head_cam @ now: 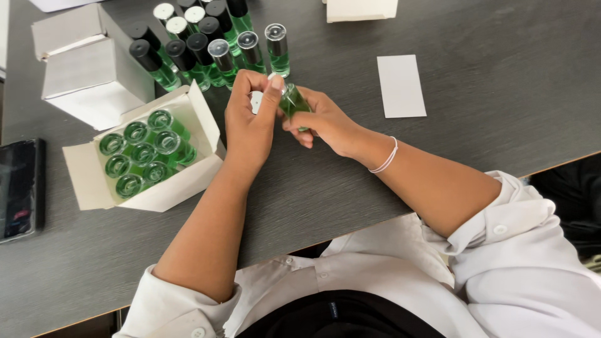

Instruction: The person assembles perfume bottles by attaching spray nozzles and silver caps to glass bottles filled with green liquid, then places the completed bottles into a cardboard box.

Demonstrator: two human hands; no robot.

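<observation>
1. The small green glass bottle (293, 101) sits between both hands at the middle of the dark grey counter (501, 94).
2. At 12 o'clock from it stands the cluster of capped green bottles (206, 44).
3. At 9 o'clock lies the open white cardboard box (156, 194), with uncapped green bottles (144, 153) in it.
4. At 10 o'clock sit two closed white boxes (87, 69).
5. At 3 o'clock lies the white paper slip (400, 86).
6. The black phone (20, 188) lies at the far 9 o'clock edge.

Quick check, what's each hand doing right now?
Left hand: closed, fingertips pinching the top of the small green bottle.
Right hand: closed around the same bottle's body.
</observation>
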